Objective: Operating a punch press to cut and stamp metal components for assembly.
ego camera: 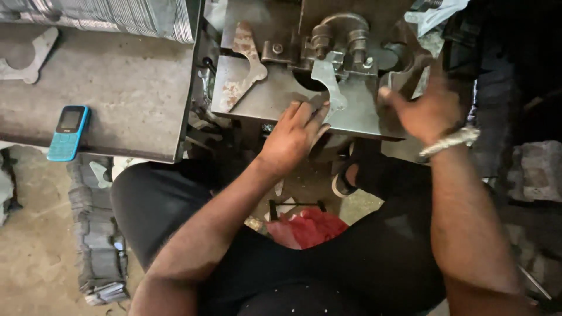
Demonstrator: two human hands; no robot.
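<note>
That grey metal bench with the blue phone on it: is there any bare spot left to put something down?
Yes. The bench is mostly bare between the blue phone, the flat cut-out plate at its far left and the stacked sheets along its back. The machine plate is crowded: rusty bracket, grey workpiece, left hand, right hand.

Dim, flat workshop light falls from the upper left, leaving the steel table (117,88) pale grey while the right edge sinks into near-black shadow. The right hand (424,108) smears with motion blur; the left hand (293,137) stays fairly sharp. A blue phone (68,132) gives the only bright colour besides red cloth (307,228).
</note>
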